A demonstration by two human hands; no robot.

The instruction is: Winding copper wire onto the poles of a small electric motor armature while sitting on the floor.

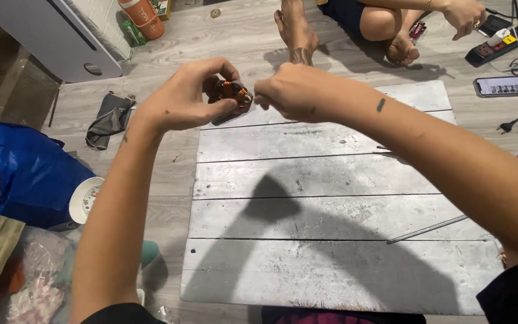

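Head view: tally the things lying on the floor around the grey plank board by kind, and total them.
Grey crumpled cloth: 1
Blue plastic bag: 1
Black smartphone, screen lit: 1
Black power strip: 1
White round lid or bowl: 1
Total: 5

Not counted: the small copper-wound part held between left hand and right hand, and the thin metal rod on the board.

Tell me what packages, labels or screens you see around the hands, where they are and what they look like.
Phone: on the floor at upper right, flat black rectangle, lit screen with a row of small pictures.
Bottle: top left by the wall, orange with a pale label band.
Round lid: left, beside the blue bag, white with a printed label.
Power strip: top right, black with coloured stickers.
Small copper-wound part: held between both hands, no label visible.
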